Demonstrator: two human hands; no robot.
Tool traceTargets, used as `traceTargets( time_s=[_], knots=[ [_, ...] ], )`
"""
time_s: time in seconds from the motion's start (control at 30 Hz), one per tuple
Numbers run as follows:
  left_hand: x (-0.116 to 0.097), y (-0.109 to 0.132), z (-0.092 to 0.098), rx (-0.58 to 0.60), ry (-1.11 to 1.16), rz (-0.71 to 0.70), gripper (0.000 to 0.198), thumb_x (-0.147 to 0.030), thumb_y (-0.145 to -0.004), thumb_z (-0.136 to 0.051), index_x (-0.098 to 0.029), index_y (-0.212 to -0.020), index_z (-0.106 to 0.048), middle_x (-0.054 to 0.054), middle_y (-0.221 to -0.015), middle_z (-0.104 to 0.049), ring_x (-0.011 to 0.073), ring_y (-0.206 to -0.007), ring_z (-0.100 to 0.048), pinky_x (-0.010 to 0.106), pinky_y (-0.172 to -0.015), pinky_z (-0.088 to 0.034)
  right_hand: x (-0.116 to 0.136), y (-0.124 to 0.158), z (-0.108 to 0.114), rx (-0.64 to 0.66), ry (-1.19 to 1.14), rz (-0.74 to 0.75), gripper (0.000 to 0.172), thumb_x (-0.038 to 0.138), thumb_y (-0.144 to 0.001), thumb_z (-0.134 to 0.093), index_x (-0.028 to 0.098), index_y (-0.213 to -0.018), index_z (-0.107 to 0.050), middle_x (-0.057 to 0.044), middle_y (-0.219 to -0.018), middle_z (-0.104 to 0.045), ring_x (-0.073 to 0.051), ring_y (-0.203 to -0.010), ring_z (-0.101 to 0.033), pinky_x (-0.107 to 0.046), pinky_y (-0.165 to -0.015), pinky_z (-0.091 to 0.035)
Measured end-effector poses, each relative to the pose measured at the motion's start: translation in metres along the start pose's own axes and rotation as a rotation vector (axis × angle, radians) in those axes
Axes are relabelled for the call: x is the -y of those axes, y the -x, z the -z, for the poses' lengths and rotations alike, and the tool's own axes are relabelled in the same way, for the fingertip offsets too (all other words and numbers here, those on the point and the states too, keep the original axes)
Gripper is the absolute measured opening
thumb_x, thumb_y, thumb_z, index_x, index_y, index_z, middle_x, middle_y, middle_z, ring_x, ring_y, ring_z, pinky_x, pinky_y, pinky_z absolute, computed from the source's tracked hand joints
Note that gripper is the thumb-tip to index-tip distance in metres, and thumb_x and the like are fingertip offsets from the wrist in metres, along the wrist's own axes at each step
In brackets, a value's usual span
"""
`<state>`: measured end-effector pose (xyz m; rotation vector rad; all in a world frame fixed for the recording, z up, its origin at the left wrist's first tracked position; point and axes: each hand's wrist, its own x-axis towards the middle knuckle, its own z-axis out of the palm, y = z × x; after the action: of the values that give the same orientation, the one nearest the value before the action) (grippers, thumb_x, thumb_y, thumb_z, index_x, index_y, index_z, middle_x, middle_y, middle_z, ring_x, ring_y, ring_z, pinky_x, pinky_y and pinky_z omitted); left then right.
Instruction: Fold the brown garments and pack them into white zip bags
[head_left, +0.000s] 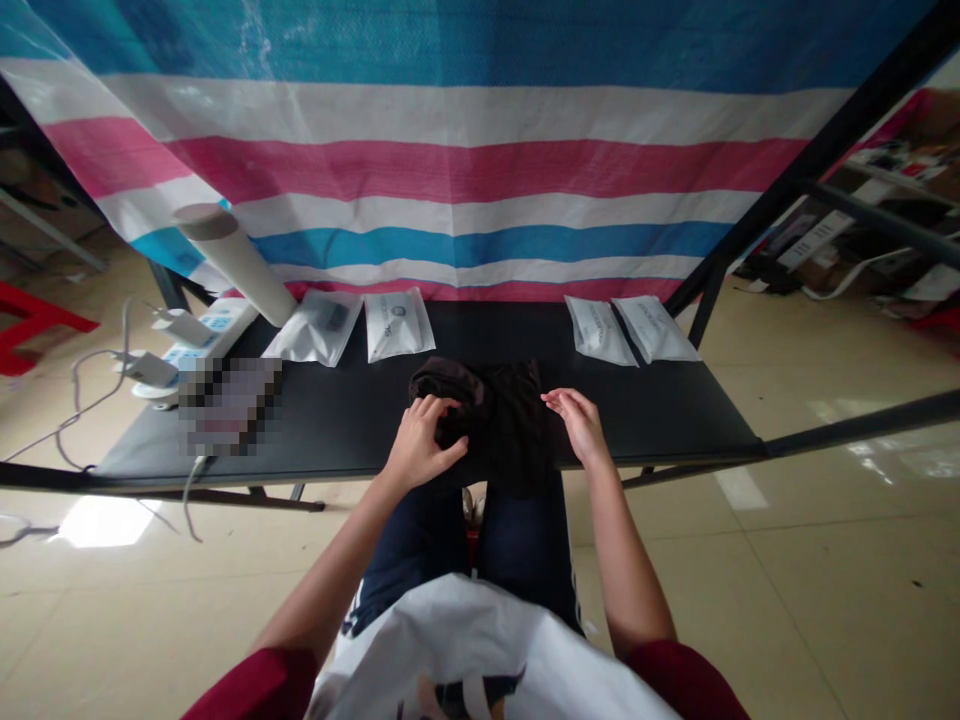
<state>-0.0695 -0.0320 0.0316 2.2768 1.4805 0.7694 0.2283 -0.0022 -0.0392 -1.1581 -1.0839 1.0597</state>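
Note:
A dark brown, nearly black piece of cloth (pixel 517 420) lies at the middle of the black table, its near part hanging over the front edge. The left part of it is bunched into a rounded fold. My left hand (pixel 424 440) rests at that fold, thumb and fingers apart, with some fingertips over the fabric. Beside the cloth's right edge is my right hand (pixel 576 418), fingers stretched toward the fabric; whether the tips touch it is hard to tell.
Silvery-white packets (pixel 400 325) lie behind the cloth to the left, and more packets (pixel 600 330) to the right. A white cylinder (pixel 236 262), a power strip (pixel 217 335) with plugs and a blurred-out item (pixel 232 405) with a cable occupy the table's left end. A striped sheet (pixel 465 170) hangs behind.

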Motion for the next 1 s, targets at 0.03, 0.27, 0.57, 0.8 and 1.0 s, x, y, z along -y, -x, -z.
traceTargets(
  time_s=[0.03, 0.27, 0.57, 0.8, 1.0],
  knots=[
    [-0.006, -0.001, -0.002, 0.016, -0.063, -0.016, 0.047, -0.034, -0.072, -0.069, -0.021, -0.116, -0.059, 0.009, -0.103, -0.061, 0.0294, -0.1, -0.054, 0.041, -0.086, -0.042, 0.001, 0.0, 0.0, 0.004, 0.024, 0.002, 0.032, 0.053, -0.085, -0.062, 0.021, -0.089, -0.068, -0.007, -0.092, -0.072, -0.023, -0.096, -0.069, -0.042, -0.091, -0.054],
    [-0.014, -0.011, -0.019, -0.104, -0.18, 0.102, 0.038, -0.027, -0.077, -0.063, -0.024, -0.115, -0.059, 0.01, -0.111, -0.061, 0.0321, -0.105, -0.054, 0.044, -0.087, -0.04, 0.015, 0.008, -0.006, 0.156, 0.305, 0.089, 0.035, 0.052, -0.091, -0.053, 0.024, -0.104, -0.069, -0.008, -0.111, -0.071, -0.024, -0.107, -0.065, -0.041, -0.098, -0.049],
    [0.062, 0.051, 0.026, -0.459, -0.43, 0.508, 0.039, -0.019, -0.079, -0.051, -0.021, -0.117, -0.057, 0.013, -0.119, -0.057, 0.0348, -0.112, -0.051, 0.048, -0.089, -0.038, 0.011, 0.011, -0.02, 0.209, 0.773, 0.346, 0.031, 0.039, -0.093, -0.054, 0.026, -0.116, -0.068, -0.007, -0.124, -0.067, -0.026, -0.121, -0.057, -0.047, -0.107, -0.042],
    [0.075, 0.076, 0.037, -0.27, -0.518, 0.468, 0.043, -0.034, -0.08, -0.056, -0.021, -0.122, -0.056, 0.015, -0.121, -0.055, 0.037, -0.111, -0.048, 0.049, -0.088, -0.04, 0.007, 0.011, -0.02, 0.229, 0.833, 0.361, 0.028, 0.035, -0.092, -0.054, 0.026, -0.113, -0.07, -0.006, -0.126, -0.067, -0.026, -0.122, -0.057, -0.049, -0.106, -0.041],
    [0.053, 0.052, 0.032, -0.312, -0.351, 0.226, 0.033, -0.038, -0.086, -0.054, -0.019, -0.112, -0.061, 0.012, -0.113, -0.061, 0.0318, -0.108, -0.054, 0.044, -0.092, -0.043, 0.008, 0.012, -0.021, 0.23, 0.864, 0.365, 0.027, 0.035, -0.093, -0.054, 0.027, -0.113, -0.07, -0.006, -0.128, -0.066, -0.026, -0.123, -0.055, -0.048, -0.106, -0.041]
  ],
)
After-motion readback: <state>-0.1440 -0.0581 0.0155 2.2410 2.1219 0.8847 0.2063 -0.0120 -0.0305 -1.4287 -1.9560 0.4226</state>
